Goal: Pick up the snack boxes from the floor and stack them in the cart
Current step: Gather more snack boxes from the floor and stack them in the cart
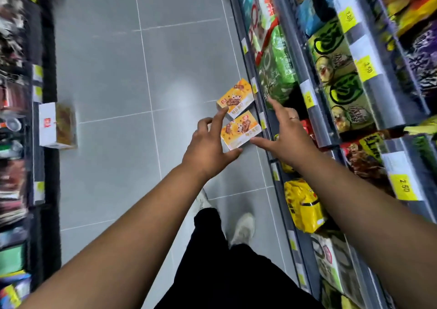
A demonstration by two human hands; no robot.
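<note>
Reaching down with left hand (pixel 208 146) and right hand (pixel 287 135), both spread wide and empty, bracketing nearer snack box (pixel 240 131); second box (pixel 235 99) lying just beyond the fingertips.

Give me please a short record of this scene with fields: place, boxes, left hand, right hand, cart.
place: shop aisle, grey tile floor, shelves on both sides
boxes: two orange boxes, far box and near box, on the floor by the right shelf; a third box by the left shelves
left hand: open, reaching at the near box, nothing lifted
right hand: open, spread beside the near box
cart: not in view
</note>
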